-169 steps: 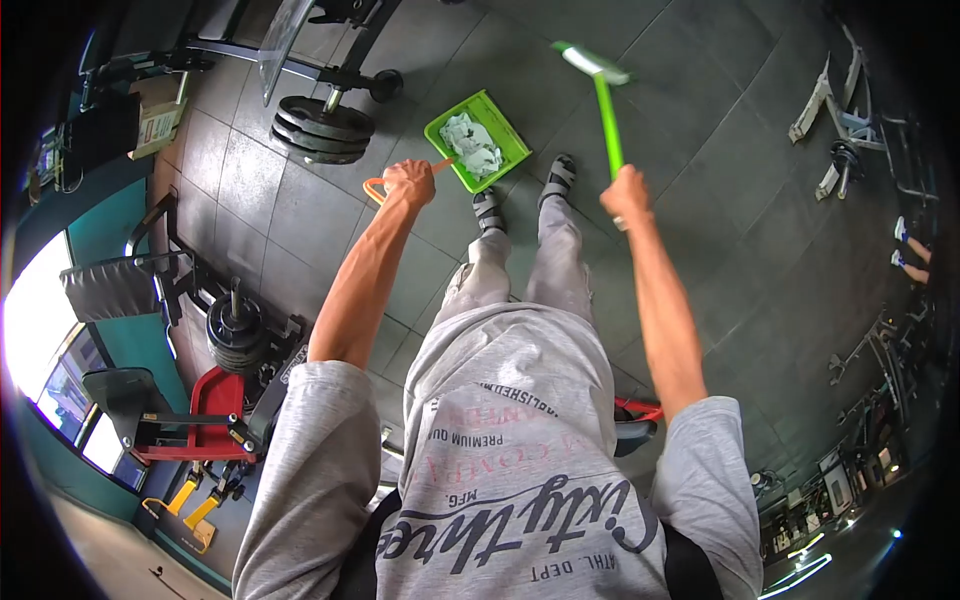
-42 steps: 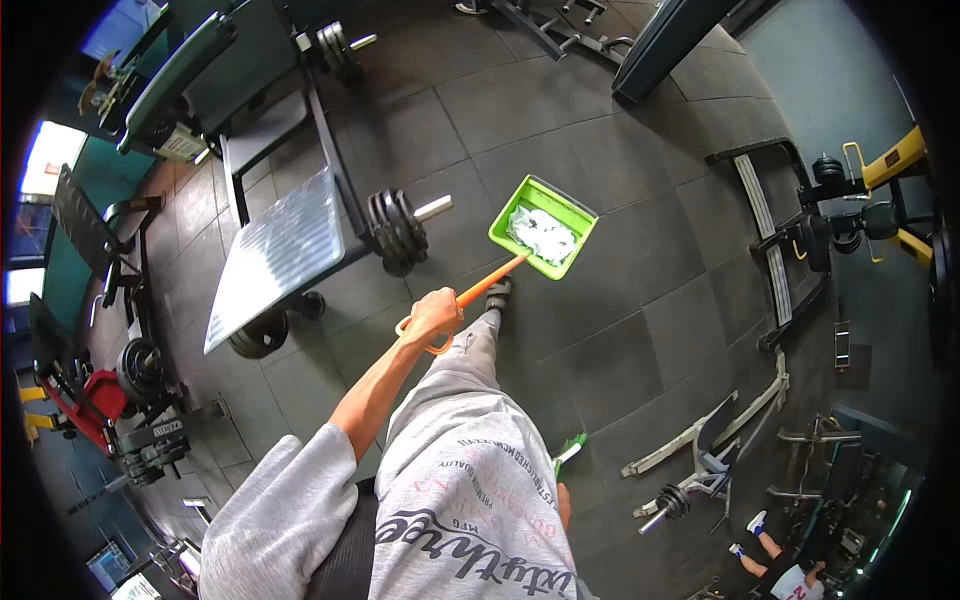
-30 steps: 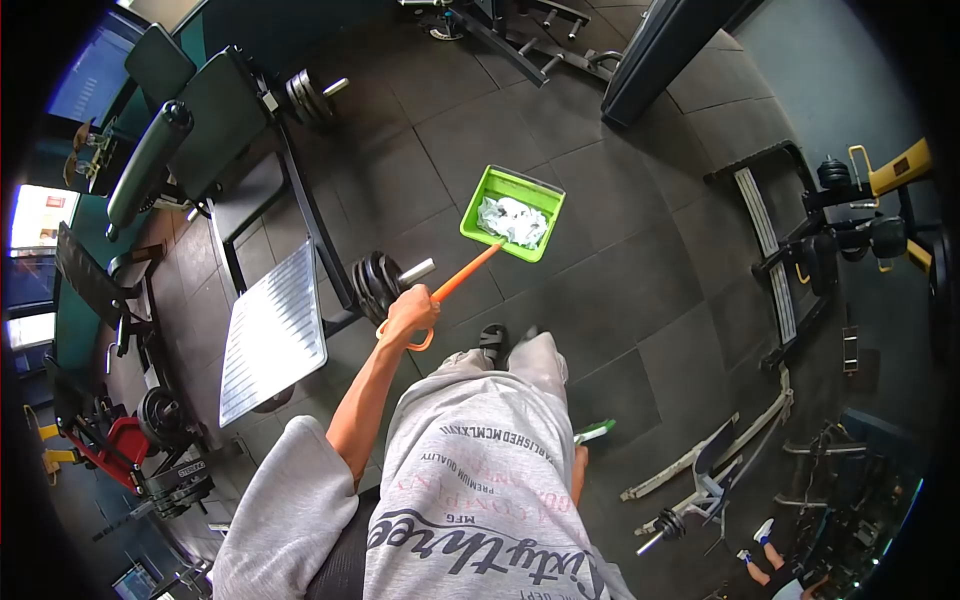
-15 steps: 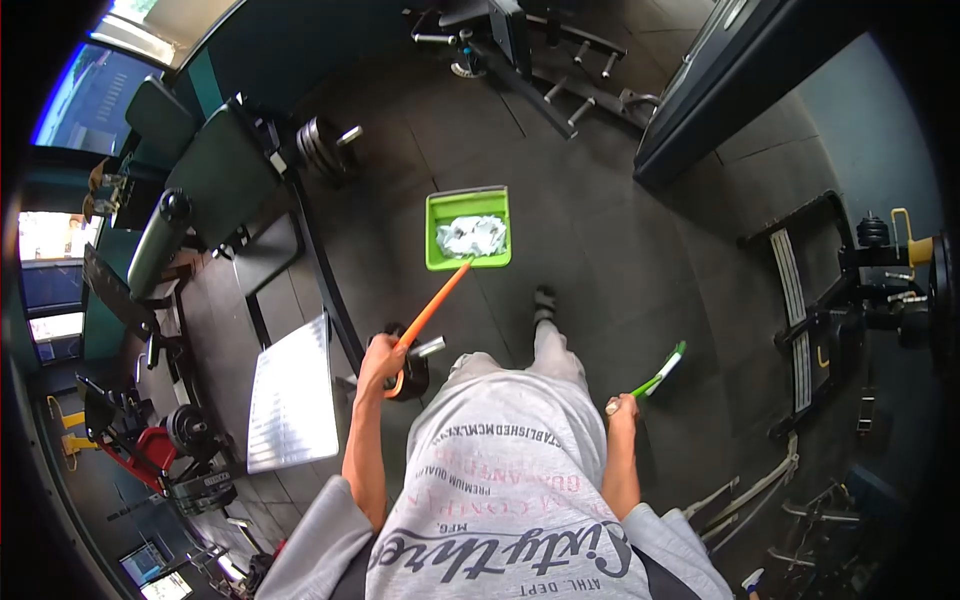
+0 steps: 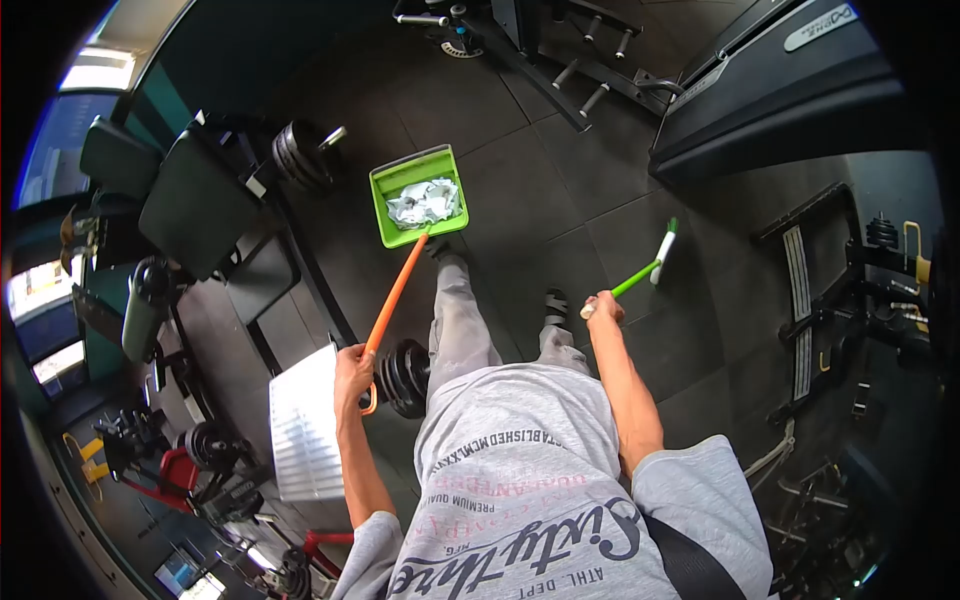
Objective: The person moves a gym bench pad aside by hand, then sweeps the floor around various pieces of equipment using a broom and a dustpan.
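My left hand (image 5: 353,374) is closed around the orange handle of a long-handled green dustpan (image 5: 387,226). Crumpled white paper (image 5: 425,203) lies in the pan, which is ahead of my feet, left of the middle. In my right hand (image 5: 603,307), the fingers wrap the end of a green broom handle. This broom (image 5: 663,254) has a white head with green bristles and points away to the right, over the dark floor.
Weight plates (image 5: 404,378) sit beside my left leg, near a bright white panel (image 5: 305,430). A padded bench (image 5: 200,200) and a loaded bar (image 5: 305,155) stand left. A large black machine (image 5: 780,110) rises at the upper right, with a rack (image 5: 805,270) along the right side.
The dustpan has moved left and forward in view with its paper inside. My right hand and the broom have risen forward, the broom head now turned more upright. A foot has stepped up behind the pan.
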Action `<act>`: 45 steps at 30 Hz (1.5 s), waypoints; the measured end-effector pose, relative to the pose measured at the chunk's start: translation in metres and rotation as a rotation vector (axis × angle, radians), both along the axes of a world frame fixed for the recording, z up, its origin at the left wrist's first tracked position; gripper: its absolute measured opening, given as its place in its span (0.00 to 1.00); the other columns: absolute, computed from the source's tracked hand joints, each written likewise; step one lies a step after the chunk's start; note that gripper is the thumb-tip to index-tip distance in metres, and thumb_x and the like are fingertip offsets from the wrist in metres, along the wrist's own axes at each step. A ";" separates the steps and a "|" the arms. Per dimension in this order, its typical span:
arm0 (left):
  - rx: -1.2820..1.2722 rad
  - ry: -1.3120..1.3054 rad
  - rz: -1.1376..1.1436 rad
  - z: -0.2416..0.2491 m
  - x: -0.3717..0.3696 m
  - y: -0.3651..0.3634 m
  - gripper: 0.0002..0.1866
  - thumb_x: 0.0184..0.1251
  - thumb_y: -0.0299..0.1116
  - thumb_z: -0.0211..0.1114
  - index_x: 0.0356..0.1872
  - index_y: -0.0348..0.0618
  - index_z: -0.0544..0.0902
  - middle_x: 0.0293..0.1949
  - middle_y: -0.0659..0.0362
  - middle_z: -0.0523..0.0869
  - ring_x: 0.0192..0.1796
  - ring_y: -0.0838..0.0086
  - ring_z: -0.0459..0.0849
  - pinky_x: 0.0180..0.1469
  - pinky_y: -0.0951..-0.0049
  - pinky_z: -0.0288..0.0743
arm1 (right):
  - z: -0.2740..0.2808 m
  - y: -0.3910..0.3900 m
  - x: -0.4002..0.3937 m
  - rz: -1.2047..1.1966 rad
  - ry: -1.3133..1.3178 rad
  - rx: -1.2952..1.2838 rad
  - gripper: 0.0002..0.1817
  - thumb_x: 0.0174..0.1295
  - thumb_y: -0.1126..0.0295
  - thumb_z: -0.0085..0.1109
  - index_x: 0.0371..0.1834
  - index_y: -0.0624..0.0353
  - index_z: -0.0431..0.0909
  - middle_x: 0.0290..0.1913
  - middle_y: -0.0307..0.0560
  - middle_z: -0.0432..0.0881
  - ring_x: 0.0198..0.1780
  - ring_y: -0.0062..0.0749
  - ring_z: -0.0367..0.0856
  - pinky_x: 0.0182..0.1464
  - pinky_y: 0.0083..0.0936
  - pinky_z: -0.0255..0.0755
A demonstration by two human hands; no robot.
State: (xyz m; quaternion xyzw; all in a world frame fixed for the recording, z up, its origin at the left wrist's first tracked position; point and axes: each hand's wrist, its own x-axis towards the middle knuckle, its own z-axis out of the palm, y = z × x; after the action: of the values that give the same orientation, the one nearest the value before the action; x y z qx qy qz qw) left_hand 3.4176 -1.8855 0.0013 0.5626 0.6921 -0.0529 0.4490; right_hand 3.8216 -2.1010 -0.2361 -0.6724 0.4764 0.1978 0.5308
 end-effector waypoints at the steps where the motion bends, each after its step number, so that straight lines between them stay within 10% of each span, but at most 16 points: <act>1: -0.013 0.017 -0.037 -0.004 -0.001 0.022 0.15 0.68 0.31 0.58 0.46 0.28 0.82 0.18 0.65 0.75 0.20 0.83 0.71 0.22 0.75 0.64 | -0.007 0.025 -0.005 0.020 -0.011 -0.028 0.04 0.48 0.82 0.55 0.28 0.71 0.71 0.22 0.54 0.76 0.17 0.36 0.77 0.16 0.30 0.74; 7: -0.046 0.136 -0.186 -0.063 -0.005 0.169 0.16 0.66 0.36 0.61 0.46 0.33 0.84 0.19 0.60 0.77 0.23 0.80 0.76 0.29 0.72 0.71 | -0.038 0.160 -0.060 0.334 -0.004 -0.257 0.05 0.47 0.77 0.53 0.27 0.68 0.73 0.21 0.53 0.78 0.20 0.41 0.81 0.23 0.37 0.76; 11: -0.134 0.257 -0.311 -0.080 0.007 0.274 0.19 0.65 0.39 0.61 0.52 0.37 0.83 0.36 0.48 0.87 0.42 0.60 0.87 0.46 0.63 0.76 | -0.106 0.234 -0.121 0.645 -0.040 -0.497 0.18 0.47 0.70 0.58 0.42 0.67 0.76 0.36 0.62 0.83 0.39 0.59 0.83 0.44 0.46 0.76; 16: -0.165 0.293 -0.436 -0.115 0.008 0.352 0.20 0.66 0.38 0.60 0.55 0.37 0.81 0.40 0.45 0.86 0.45 0.58 0.86 0.48 0.62 0.76 | -0.104 0.348 -0.144 0.599 -0.277 -0.524 0.23 0.49 0.76 0.62 0.52 0.64 0.78 0.38 0.59 0.85 0.40 0.50 0.85 0.44 0.38 0.76; 29: -0.109 0.236 -0.438 -0.148 0.043 0.441 0.20 0.66 0.27 0.57 0.59 0.32 0.77 0.25 0.60 0.79 0.26 0.81 0.75 0.29 0.78 0.68 | -0.258 0.446 -0.054 0.373 -0.395 -0.643 0.31 0.48 0.75 0.56 0.60 0.74 0.70 0.54 0.69 0.78 0.55 0.62 0.78 0.62 0.42 0.68; 34: -0.137 0.408 -0.565 -0.146 0.076 0.464 0.21 0.67 0.30 0.59 0.61 0.40 0.76 0.39 0.50 0.81 0.36 0.69 0.80 0.40 0.69 0.74 | -0.290 0.436 -0.030 0.064 -0.122 0.124 0.42 0.63 0.75 0.56 0.78 0.46 0.45 0.34 0.48 0.76 0.21 0.24 0.74 0.20 0.25 0.74; 40: -0.127 0.451 -0.676 -0.158 0.075 0.502 0.20 0.68 0.31 0.57 0.60 0.40 0.76 0.45 0.44 0.81 0.45 0.53 0.81 0.47 0.59 0.75 | -0.328 0.470 -0.033 0.244 -0.299 -0.239 0.37 0.61 0.75 0.53 0.74 0.67 0.51 0.64 0.68 0.64 0.62 0.53 0.66 0.64 0.33 0.61; 45: -0.014 0.452 -1.107 -0.160 0.069 0.511 0.22 0.67 0.24 0.55 0.63 0.37 0.74 0.34 0.44 0.82 0.28 0.63 0.79 0.33 0.67 0.72 | -0.350 0.511 -0.029 0.299 -0.325 -0.351 0.36 0.59 0.76 0.50 0.73 0.72 0.52 0.68 0.72 0.64 0.67 0.56 0.68 0.70 0.35 0.62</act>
State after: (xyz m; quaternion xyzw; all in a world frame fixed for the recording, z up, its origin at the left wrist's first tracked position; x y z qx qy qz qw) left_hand 3.4864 -1.3747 -0.1583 0.8113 0.3742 -0.4021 0.1999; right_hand 3.7923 -1.5901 -0.5864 -0.8399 0.3074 0.0780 0.4405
